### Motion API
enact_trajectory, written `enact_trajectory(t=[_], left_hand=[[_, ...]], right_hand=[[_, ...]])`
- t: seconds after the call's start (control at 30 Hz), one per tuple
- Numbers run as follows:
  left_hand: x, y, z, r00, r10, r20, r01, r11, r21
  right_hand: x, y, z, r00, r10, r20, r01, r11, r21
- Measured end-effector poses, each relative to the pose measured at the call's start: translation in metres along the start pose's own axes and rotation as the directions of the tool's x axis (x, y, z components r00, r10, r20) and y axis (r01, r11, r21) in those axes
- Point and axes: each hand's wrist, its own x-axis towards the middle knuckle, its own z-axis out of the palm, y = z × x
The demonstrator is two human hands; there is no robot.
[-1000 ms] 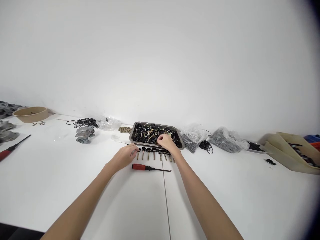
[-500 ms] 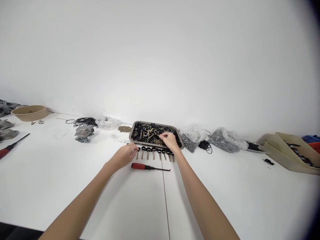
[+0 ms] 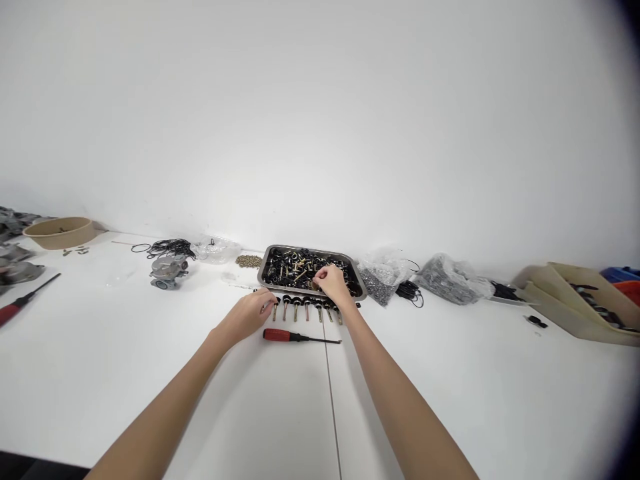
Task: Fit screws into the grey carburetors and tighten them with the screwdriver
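A metal tray holds a heap of small black parts with brass-coloured stems. Over the tray's right half, my right hand is closed in a pinch; a small brownish bit shows at its fingertips, too small to name. My left hand rests on the table in front of the tray's left corner, fingers curled in beside the leftmost part of a row. That row of black-headed parts with brass stems lies along the tray's front edge, stems toward me. Nearer to me lies a red-handled screwdriver, tip to the right.
Left of the tray are a pile of small brass pieces, a grey metal casting, black rings and a beige tub. To the right lie plastic bags of parts and a beige bin. Another screwdriver lies far left.
My right hand has shifted slightly left over the tray, pinch still closed. My left hand stays by the left end of the row. The view has tilted slightly.
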Motion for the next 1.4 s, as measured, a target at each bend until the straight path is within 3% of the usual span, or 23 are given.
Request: enact_trajectory(t=[0.1, 0.2, 0.27, 0.33, 0.4, 0.53, 0.63, 0.77, 0.87, 1.0, 1.07, 1.13, 1.2, 1.27, 1.3, 1.33, 1.37, 1.4], left_hand=[[0.000, 0.005, -0.007, 0.999, 0.012, -0.043, -0.011, 1.000, 0.023], [0.002, 0.001, -0.022, 0.975, 0.037, -0.219, -0.031, 0.999, 0.032], [0.001, -0.011, -0.039, 0.916, 0.009, -0.402, 0.000, 1.000, 0.023], [-0.002, -0.029, -0.060, 0.827, -0.051, -0.560, 0.081, 0.996, 0.029], [-0.008, -0.050, -0.084, 0.763, -0.078, -0.641, 0.183, 0.978, 0.098], [-0.022, -0.086, -0.129, 0.771, -0.142, -0.621, 0.363, 0.899, 0.245], [-0.026, -0.103, -0.150, 0.816, -0.210, -0.539, 0.439, 0.832, 0.339], [-0.024, -0.120, -0.157, 0.896, -0.196, -0.399, 0.385, 0.791, 0.475], [-0.017, -0.131, -0.149, 0.916, -0.255, -0.309, 0.386, 0.767, 0.513], [-0.008, -0.128, -0.132, 0.881, -0.388, -0.270, 0.473, 0.726, 0.500], [-0.014, -0.121, -0.135, 0.868, -0.406, -0.287, 0.497, 0.714, 0.493], [-0.033, -0.115, -0.158, 0.860, -0.407, -0.310, 0.511, 0.709, 0.487], [-0.064, -0.115, -0.200, 0.834, -0.414, -0.364, 0.549, 0.688, 0.475], [-0.096, -0.116, -0.244, 0.779, -0.412, -0.473, 0.608, 0.680, 0.410], [-0.108, -0.115, -0.261, 0.728, -0.412, -0.548, 0.651, 0.666, 0.365], [-0.116, -0.112, -0.272, 0.691, -0.412, -0.594, 0.673, 0.667, 0.320], [-0.118, -0.106, -0.275, 0.692, -0.410, -0.595, 0.660, 0.694, 0.289], [-0.115, -0.098, -0.270, 0.720, -0.396, -0.570, 0.618, 0.738, 0.269]], right_hand=[[-0.001, -0.003, -0.001, 0.998, 0.002, 0.061, -0.002, 1.000, 0.001], [0.001, -0.002, 0.000, 0.998, 0.014, 0.059, -0.014, 1.000, 0.013], [0.002, 0.001, 0.002, 0.997, 0.020, 0.079, -0.023, 0.999, 0.029], [0.004, 0.004, 0.004, 0.993, 0.030, 0.110, -0.035, 0.999, 0.041], [0.006, 0.007, 0.005, 0.991, 0.038, 0.128, -0.044, 0.998, 0.048], [0.007, 0.011, 0.006, 0.990, 0.035, 0.135, -0.045, 0.996, 0.072], [0.005, 0.010, 0.004, 0.991, 0.041, 0.129, -0.053, 0.994, 0.092], [0.002, 0.006, 0.000, 0.993, 0.060, 0.097, -0.069, 0.993, 0.091], [0.001, 0.005, -0.001, 0.995, 0.068, 0.079, -0.075, 0.993, 0.090], [0.001, 0.006, -0.001, 0.994, 0.075, 0.081, -0.083, 0.992, 0.096], [0.001, 0.007, -0.002, 0.993, 0.079, 0.084, -0.087, 0.991, 0.102], [0.001, 0.007, -0.002, 0.993, 0.085, 0.082, -0.094, 0.990, 0.108], [0.001, 0.006, -0.002, 0.993, 0.092, 0.080, -0.101, 0.989, 0.108], [0.001, 0.005, -0.003, 0.992, 0.098, 0.079, -0.106, 0.989, 0.103], [0.001, 0.005, -0.003, 0.992, 0.099, 0.081, -0.107, 0.989, 0.100], [0.001, 0.004, -0.003, 0.992, 0.101, 0.082, -0.108, 0.989, 0.098], [0.001, 0.004, -0.003, 0.991, 0.103, 0.082, -0.111, 0.989, 0.097], [0.001, 0.003, -0.004, 0.991, 0.106, 0.080, -0.113, 0.989, 0.096]])
